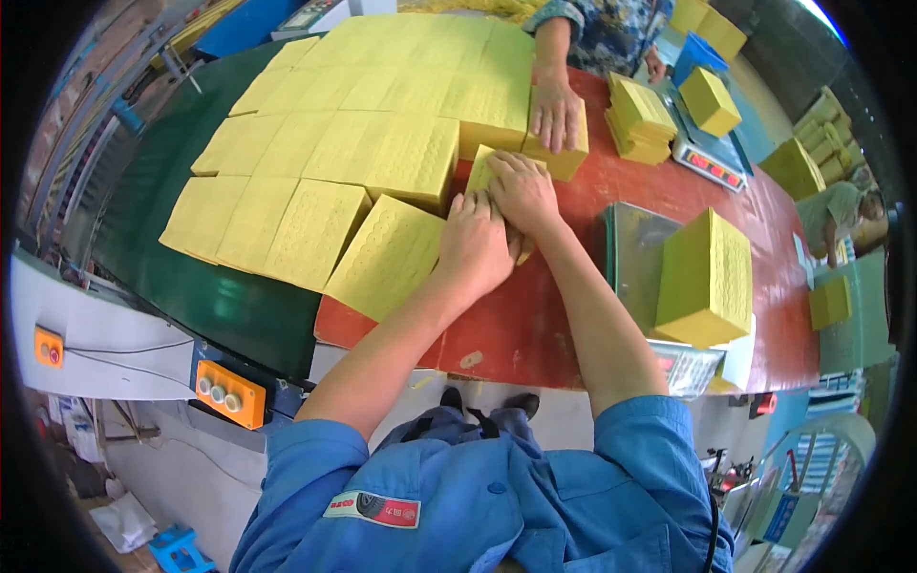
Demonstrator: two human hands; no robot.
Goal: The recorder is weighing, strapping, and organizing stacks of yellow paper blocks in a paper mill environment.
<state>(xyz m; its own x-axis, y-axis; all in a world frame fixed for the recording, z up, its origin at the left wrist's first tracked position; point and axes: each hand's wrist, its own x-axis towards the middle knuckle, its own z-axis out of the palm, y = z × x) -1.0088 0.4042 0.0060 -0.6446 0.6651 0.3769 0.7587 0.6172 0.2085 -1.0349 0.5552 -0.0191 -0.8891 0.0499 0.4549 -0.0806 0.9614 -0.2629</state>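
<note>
My left hand (475,246) and my right hand (522,191) press together on a small stack of yellow embossed paper (481,169) on the red table (535,315). Both hands grip this stack from above, right beside a larger yellow bundle (387,256). Many overlapping yellow paper bundles (334,124) cover the green belt (191,286) and the table to the left and behind. Across the table another person's hand (556,113) rests flat on a yellow stack.
A tall yellow stack (707,277) stands on a scale at the right, next to a metal tray (635,250). A second scale (709,162) and more yellow stacks (638,116) lie farther back. An orange button box (227,393) hangs below the belt.
</note>
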